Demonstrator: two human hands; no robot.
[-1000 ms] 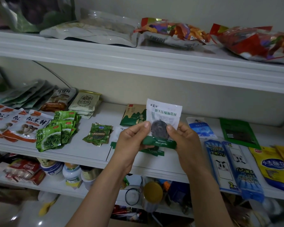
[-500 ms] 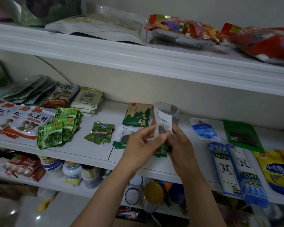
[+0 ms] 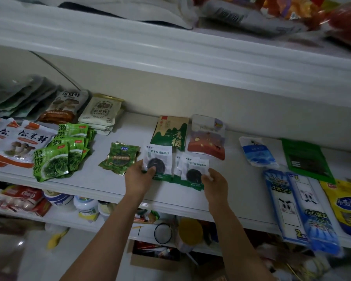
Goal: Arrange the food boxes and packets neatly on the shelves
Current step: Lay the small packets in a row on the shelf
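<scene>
White-and-green seaweed pkts lie side by side on the middle shelf [image 3: 243,185], near its front edge. Our left hand [image 3: 138,177] pinches the left pkt [image 3: 158,155] at its lower corner, thumb on top. Our right hand [image 3: 214,180] pinches the right pkt [image 3: 197,164] likewise; that one looks like a small stack. To do this well, we'd square both w/ the shelf edge, labels up, a slim gap btwn them, w/o nudging the green leafy pkt [image 3: 121,158] just beside.
</scene>
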